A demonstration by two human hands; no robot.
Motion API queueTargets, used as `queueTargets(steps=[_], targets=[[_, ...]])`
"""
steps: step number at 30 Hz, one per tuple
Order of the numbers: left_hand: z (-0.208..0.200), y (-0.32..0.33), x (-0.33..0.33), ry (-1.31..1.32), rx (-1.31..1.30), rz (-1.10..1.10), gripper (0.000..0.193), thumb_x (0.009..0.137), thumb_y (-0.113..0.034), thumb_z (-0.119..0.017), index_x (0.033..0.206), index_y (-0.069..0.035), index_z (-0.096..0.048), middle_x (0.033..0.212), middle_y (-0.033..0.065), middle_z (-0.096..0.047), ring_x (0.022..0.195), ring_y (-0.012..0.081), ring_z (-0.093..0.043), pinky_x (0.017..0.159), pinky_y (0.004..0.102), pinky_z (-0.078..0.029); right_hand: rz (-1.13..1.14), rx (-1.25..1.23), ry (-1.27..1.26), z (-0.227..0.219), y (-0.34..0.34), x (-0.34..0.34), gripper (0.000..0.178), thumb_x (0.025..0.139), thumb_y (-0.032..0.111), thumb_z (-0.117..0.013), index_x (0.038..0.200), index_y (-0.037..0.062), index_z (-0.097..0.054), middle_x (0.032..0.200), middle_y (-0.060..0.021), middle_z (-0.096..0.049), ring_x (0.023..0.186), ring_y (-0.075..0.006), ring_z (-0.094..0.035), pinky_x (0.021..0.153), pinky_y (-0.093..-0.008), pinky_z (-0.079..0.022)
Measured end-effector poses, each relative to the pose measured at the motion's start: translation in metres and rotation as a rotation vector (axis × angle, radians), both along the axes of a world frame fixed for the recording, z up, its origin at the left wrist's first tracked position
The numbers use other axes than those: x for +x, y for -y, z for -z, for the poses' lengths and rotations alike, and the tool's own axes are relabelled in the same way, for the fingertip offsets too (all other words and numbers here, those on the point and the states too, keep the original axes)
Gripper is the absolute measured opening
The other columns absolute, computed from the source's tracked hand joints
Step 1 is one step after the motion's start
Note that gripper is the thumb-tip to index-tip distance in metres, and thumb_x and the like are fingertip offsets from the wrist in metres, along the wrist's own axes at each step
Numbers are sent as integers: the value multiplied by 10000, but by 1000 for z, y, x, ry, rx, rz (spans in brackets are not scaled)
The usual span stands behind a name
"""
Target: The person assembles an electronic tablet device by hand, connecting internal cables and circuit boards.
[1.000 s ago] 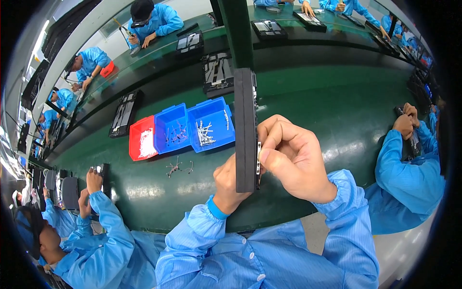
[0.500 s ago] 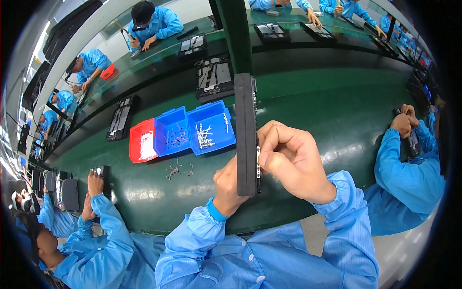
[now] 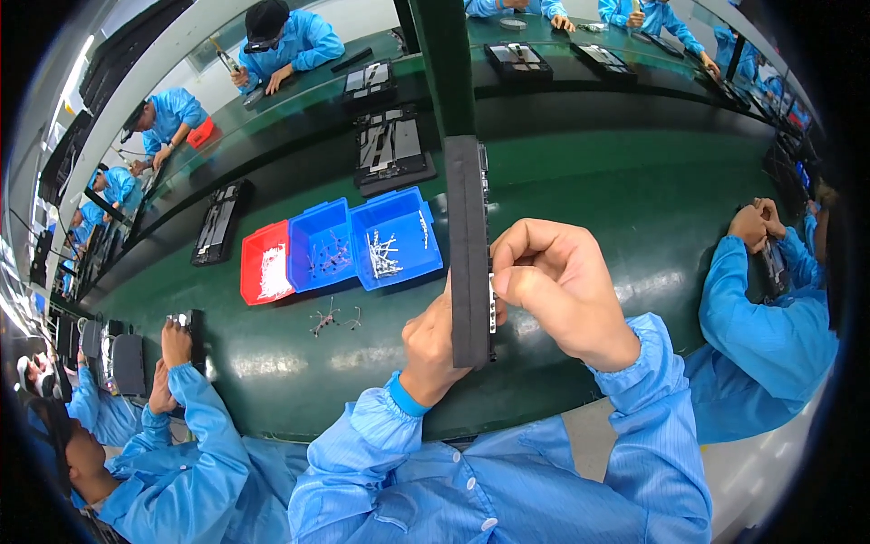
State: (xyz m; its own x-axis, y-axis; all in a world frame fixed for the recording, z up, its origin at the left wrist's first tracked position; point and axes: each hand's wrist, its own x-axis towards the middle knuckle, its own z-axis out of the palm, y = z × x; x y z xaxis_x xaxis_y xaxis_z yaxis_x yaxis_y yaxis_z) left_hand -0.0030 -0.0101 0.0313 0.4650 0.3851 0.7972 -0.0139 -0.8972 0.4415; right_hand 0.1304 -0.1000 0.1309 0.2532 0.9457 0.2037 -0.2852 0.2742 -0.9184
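Observation:
My left hand [image 3: 429, 344] grips a black slab-like device holder [image 3: 468, 254] from its left side, standing it on edge in front of me. Its edge faces me, and small electronic parts line its right side. Some of the left fingers are hidden behind it. My right hand [image 3: 566, 290] is closed in a pinch against that right side, thumb and forefinger at a narrow white strip with dark dots [image 3: 492, 304]. Whatever sits between these fingertips is too small to make out.
Left of the holder stand a blue bin [image 3: 426, 265] of white-and-silver pieces, a second blue bin [image 3: 304, 227] of thin cables and a red bin [image 3: 254, 272] of white pieces. Loose cables [image 3: 331, 319] lie on the green table [image 3: 634, 181]. Opened devices [image 3: 391, 150] rest farther back. Co-workers sit on both sides.
My right pinch has shifted slightly up along the holder's side. The opened devices behind the bins have slid a little left. A far co-worker's hand has drawn back from a device.

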Motion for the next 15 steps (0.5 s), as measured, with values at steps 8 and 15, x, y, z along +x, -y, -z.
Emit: queueTargets(steps=[8, 15], targets=[[2, -1, 1, -42, 45, -65, 603, 727, 4, -765, 1291, 83, -566, 919, 103, -733, 768, 219, -737, 643, 300, -588, -13, -3, -84, 4, -1, 2, 121, 865, 9, -640, 954, -48, -581, 905, -85, -649, 805, -119, -646, 749, -278, -548], [1, 0, 0, -34, 5, -30, 476, 758, -29, -767, 1207, 54, -633, 1093, 182, -711, 837, 277, -734, 664, 321, -589, -17, 21, -57, 6, 4, 0, 287, 815, -48, -677, 1069, -43, -543, 998, -93, -627, 925, -135, -638, 857, -290, -540]])
